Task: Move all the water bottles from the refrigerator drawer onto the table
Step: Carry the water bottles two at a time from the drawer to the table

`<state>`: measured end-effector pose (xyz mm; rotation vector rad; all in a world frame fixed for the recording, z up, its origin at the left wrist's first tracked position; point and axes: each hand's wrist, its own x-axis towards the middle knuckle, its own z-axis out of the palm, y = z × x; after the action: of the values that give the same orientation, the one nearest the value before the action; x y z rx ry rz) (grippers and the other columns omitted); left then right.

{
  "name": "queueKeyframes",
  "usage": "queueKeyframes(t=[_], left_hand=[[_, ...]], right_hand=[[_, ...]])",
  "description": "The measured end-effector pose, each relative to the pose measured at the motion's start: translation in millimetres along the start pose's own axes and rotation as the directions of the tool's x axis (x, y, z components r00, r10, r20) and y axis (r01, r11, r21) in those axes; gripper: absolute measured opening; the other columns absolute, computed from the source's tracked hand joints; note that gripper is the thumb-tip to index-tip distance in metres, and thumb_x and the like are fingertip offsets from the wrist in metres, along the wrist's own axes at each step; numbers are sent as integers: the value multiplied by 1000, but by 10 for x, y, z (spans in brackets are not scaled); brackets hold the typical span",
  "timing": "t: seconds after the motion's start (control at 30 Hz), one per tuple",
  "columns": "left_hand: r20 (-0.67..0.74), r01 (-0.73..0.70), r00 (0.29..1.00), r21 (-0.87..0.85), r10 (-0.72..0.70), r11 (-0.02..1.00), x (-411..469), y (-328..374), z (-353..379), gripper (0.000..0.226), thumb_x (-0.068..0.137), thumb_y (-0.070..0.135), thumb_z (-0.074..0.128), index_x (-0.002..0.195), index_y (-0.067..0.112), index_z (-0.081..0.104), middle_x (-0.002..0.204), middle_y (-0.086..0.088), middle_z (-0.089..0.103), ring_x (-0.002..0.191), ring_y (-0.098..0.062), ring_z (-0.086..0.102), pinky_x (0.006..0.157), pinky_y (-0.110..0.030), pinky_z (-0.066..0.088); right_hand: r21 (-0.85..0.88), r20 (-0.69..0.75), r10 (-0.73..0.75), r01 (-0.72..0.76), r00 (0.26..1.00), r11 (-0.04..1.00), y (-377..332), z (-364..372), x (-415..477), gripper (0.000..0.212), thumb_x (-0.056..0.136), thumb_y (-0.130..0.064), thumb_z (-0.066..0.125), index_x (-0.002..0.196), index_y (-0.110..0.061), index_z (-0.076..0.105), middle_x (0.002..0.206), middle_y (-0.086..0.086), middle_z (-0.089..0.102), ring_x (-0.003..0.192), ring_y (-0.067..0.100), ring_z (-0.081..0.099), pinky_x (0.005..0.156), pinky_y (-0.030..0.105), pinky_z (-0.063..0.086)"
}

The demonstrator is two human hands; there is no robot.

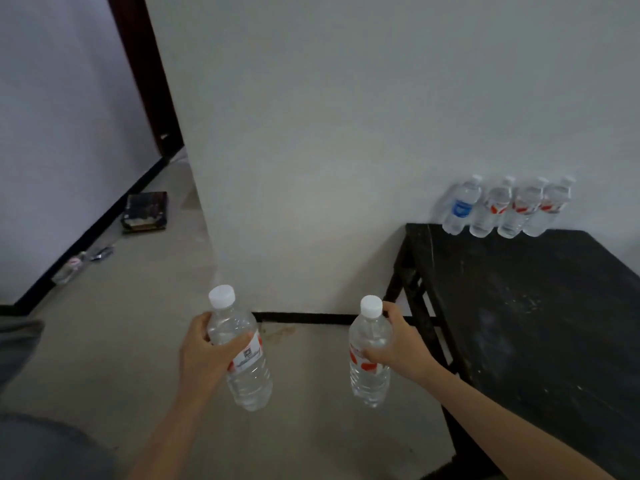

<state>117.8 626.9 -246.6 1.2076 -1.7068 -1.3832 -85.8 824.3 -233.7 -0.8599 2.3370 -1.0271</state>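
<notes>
left grip point(202, 355) holds left bottle point(249, 379), right grip point(398, 344) right bottle point(369, 379), both water-filled.

We locate the table point(519, 323) at the right, against the rear wall point(311, 133). A row of four bottles point(491, 209) stands on its far edge, next to that wall. Left of the table, above the floor point(138, 358), the left hand point(201, 355) holds the left bottle point(247, 375) and the right hand point(398, 344) holds the right bottle point(369, 379), apart from each other. At far left, a box point(145, 213) and a lying bottle point(71, 268) rest on the floor.
</notes>
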Motion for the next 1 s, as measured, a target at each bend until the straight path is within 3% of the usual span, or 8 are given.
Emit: queueKeyframes(t=[0.13,0.27,0.43,0.53,0.6,0.87,1.0], left_hand=[[46,-44,998,-13,44,999,585,133,205,61,49,34,77,102,22,50,89,2,62,80,-22,63,70,-45,54],[135,-34,990,-31,38,999,905,146,538,62,51,33,83,103,22,51,89,1,62,82,-24,63,72,-43,53],[288,-9,958,-29,17,1000,1071,160,1098,78,35,54,72,103,22,49,92,-3,62,82,-24,62,73,-47,53],[366,-26,930,-2,25,1000,1102,228,1463,68,53,29,86,109,16,51,97,-7,62,86,-27,62,72,-46,54],[388,-55,920,-3,52,998,1144,273,1716,62,61,18,84,113,13,51,99,-10,62,85,-27,62,70,-43,54],[399,-131,905,-75,151,988,1410,602,2611,55,64,11,81,110,12,53,102,-9,64,90,-26,63,74,-36,51],[375,-180,908,-50,186,982,1506,738,3027,51,65,11,81,105,18,50,99,-6,61,88,-24,61,75,-37,49]], right_hand=[[84,-94,45,-37,995,996,-184,33,248,75,68,-25,80,128,-20,34,105,-7,54,102,15,57,88,33,52],[126,-169,130,-110,977,986,-158,-85,370,75,67,-23,80,127,-20,34,101,-13,53,95,10,57,84,28,52],[117,-259,228,-204,939,972,43,-382,486,78,68,-25,79,130,-22,32,112,-6,55,105,14,57,89,37,52],[136,-303,285,-255,909,957,228,-602,522,79,69,-21,78,131,-22,30,108,-8,53,103,14,56,86,33,51],[152,-329,316,-280,890,948,393,-773,577,78,69,-22,79,131,-23,31,110,-5,54,101,14,57,85,33,53],[189,-374,345,-294,861,937,944,-1410,1056,72,72,-26,76,129,-21,32,98,-9,52,96,16,57,84,35,53],[213,-389,329,-263,860,941,1196,-1761,1281,72,72,-28,76,129,-25,31,108,-5,53,101,17,57,86,35,52]])
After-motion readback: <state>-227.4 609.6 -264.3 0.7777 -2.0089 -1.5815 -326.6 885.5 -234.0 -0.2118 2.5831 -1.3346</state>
